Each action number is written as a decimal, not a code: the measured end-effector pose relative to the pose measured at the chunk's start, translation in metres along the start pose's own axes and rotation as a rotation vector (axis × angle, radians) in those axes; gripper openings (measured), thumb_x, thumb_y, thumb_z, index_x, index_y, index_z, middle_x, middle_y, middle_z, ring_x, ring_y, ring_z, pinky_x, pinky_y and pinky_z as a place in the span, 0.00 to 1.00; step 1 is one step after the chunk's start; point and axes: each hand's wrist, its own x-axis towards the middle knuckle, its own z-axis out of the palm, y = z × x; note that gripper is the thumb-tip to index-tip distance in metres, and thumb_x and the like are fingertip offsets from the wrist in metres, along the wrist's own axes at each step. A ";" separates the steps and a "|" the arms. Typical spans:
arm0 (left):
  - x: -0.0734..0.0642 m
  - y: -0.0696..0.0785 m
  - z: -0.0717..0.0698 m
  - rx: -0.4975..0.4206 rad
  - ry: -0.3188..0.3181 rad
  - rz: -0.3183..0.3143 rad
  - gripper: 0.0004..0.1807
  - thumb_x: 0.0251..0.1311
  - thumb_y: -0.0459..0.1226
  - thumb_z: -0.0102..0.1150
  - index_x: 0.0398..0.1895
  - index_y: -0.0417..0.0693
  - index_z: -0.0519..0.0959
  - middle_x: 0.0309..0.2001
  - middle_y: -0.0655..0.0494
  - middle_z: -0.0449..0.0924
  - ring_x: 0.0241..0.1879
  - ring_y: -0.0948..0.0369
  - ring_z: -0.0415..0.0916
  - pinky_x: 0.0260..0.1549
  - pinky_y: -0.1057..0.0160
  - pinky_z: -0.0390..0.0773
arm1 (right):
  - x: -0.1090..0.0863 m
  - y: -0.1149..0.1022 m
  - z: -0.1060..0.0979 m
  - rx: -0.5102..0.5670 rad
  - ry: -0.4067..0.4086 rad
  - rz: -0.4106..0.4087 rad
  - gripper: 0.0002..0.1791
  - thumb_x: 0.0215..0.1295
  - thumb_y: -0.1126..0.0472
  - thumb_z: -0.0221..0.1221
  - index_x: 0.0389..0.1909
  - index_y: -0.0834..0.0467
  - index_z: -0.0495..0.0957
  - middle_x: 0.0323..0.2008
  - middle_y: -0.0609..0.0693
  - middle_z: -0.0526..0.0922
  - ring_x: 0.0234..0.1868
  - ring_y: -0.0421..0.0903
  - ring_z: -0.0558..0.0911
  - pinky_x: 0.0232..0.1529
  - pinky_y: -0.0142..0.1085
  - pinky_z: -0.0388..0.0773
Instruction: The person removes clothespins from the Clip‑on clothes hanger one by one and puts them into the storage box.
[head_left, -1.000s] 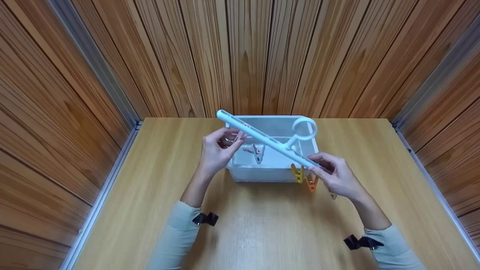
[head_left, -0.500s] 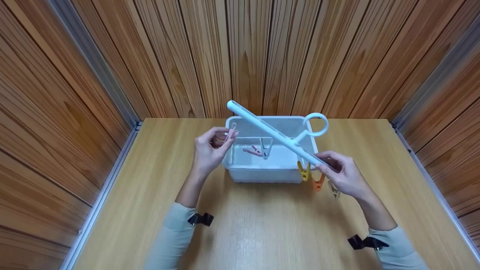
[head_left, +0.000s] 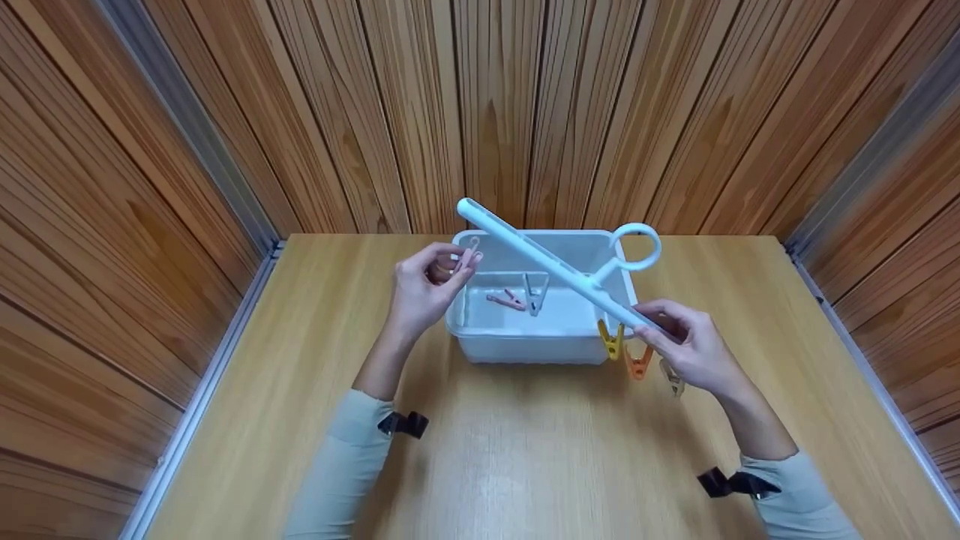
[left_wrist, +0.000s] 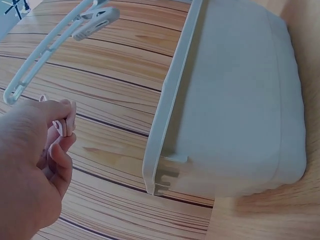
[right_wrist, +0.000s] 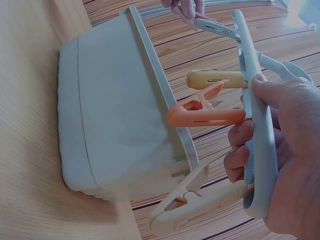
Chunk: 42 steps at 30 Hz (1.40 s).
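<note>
My right hand (head_left: 686,341) grips the lower right end of a light blue clip hanger (head_left: 547,262), tilted above the bin with its ring-shaped hook (head_left: 655,259) to the right. From the bar hang a yellow clothespin (right_wrist: 215,79), an orange clothespin (right_wrist: 210,118), a beige clothespin (right_wrist: 200,206) and a grey-blue clothespin (left_wrist: 96,23). A pink clothespin (left_wrist: 64,126) with a small hook is pinched between thumb and fingers of my left hand (head_left: 424,289), left of the hanger and apart from it. Another pink clothespin (head_left: 507,301) lies inside the white bin (head_left: 532,349).
The bin stands on a wooden table (head_left: 510,450) near the back wood-panelled wall (head_left: 495,112). Panelled walls with metal edge rails also close off the left and right sides. Black wrist mounts (head_left: 403,424) sit on both sleeves.
The hanger has moved up and to the right with my right hand, its clothespins swinging along. My left hand has drawn the pink clothespin left, away from the bar, then slightly back.
</note>
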 end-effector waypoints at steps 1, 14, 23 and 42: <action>0.002 0.000 0.000 0.003 -0.005 0.000 0.11 0.70 0.37 0.78 0.51 0.43 0.91 0.33 0.45 0.89 0.27 0.64 0.78 0.30 0.72 0.76 | 0.000 0.000 0.000 -0.003 0.000 0.001 0.13 0.76 0.78 0.63 0.57 0.71 0.85 0.43 0.39 0.90 0.37 0.34 0.88 0.38 0.27 0.87; 0.022 -0.005 0.007 0.030 -0.052 -0.047 0.13 0.73 0.41 0.77 0.53 0.44 0.91 0.38 0.44 0.91 0.31 0.61 0.83 0.34 0.71 0.82 | -0.001 0.003 -0.001 -0.005 -0.003 -0.036 0.14 0.74 0.81 0.62 0.57 0.72 0.85 0.42 0.42 0.91 0.35 0.34 0.87 0.36 0.28 0.87; 0.037 -0.007 0.009 0.062 -0.121 -0.149 0.14 0.71 0.39 0.79 0.55 0.46 0.91 0.41 0.45 0.91 0.38 0.58 0.86 0.38 0.68 0.84 | 0.000 0.001 -0.001 0.013 0.001 -0.032 0.13 0.74 0.81 0.62 0.56 0.73 0.85 0.41 0.46 0.92 0.36 0.33 0.87 0.35 0.26 0.85; 0.043 -0.007 0.013 0.017 -0.137 -0.194 0.24 0.70 0.43 0.80 0.66 0.52 0.89 0.55 0.46 0.95 0.47 0.50 0.93 0.52 0.54 0.93 | -0.001 0.000 -0.001 -0.001 -0.011 -0.002 0.13 0.76 0.78 0.63 0.57 0.70 0.86 0.40 0.48 0.90 0.33 0.38 0.84 0.33 0.29 0.84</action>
